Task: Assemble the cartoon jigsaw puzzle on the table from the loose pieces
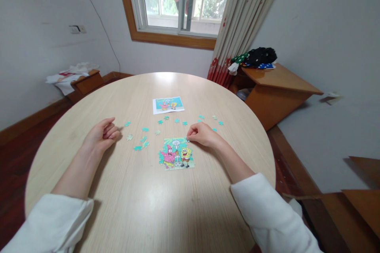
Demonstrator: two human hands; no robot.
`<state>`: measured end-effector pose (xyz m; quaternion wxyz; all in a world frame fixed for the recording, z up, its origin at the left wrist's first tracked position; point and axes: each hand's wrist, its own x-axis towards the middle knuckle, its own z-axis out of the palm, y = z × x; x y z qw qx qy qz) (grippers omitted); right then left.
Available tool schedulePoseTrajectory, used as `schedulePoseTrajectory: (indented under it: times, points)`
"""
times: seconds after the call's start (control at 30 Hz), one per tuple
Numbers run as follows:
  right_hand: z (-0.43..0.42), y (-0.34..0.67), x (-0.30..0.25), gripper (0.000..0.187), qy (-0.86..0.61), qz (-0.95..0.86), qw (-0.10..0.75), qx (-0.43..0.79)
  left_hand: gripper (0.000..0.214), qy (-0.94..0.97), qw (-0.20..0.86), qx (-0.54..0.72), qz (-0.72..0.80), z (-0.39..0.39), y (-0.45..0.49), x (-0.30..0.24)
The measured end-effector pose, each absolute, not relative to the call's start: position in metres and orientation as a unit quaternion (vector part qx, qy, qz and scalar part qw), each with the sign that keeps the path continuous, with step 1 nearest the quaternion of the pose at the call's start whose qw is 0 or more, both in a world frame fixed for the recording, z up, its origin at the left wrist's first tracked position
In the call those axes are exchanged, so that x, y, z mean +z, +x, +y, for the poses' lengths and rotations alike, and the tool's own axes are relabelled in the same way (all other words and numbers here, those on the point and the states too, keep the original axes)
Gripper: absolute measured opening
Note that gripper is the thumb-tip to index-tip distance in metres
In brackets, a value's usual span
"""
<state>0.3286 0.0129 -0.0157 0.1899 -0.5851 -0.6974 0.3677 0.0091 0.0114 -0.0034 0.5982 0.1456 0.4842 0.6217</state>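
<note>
A partly joined jigsaw puzzle [177, 154] with pink, pale and yellow cartoon figures lies flat on the round table [142, 205]. At its top right corner, my right hand [202, 134] pinches a small turquoise puzzle piece [187, 139], mostly hidden by the fingertips. My left hand [107, 134] rests on the table to the left, fingers curled in with nothing visible in them. Near it lie a turquoise piece [127, 123] and a pale piece [130, 137]. Beyond the puzzle is a printed reference picture [169, 105] of the same figures.
Loose pieces [145, 129] lie scattered left of and beyond the puzzle, with several more [221, 123] past my right hand. A wooden cabinet [276, 83] topped with dark cloth [261, 57] stands at the right. Papers [73, 75] lie on a low stand at the left.
</note>
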Motion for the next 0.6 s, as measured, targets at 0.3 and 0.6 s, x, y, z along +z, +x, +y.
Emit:
schedulePoseTrajectory:
  times: [0.3, 0.6]
  points:
    - [0.0103, 0.3243, -0.0127, 0.005, -0.597, -0.706, 0.173, 0.339, 0.043, 0.141, 0.596, 0.62, 0.49, 0.0113, 0.0107, -0.0019]
    - [0.0087, 0.3229, -0.0114, 0.005, -0.605, -0.706, 0.162, 0.33, 0.044, 0.138, 0.596, 0.619, 0.492, 0.0099, 0.0129, 0.0009]
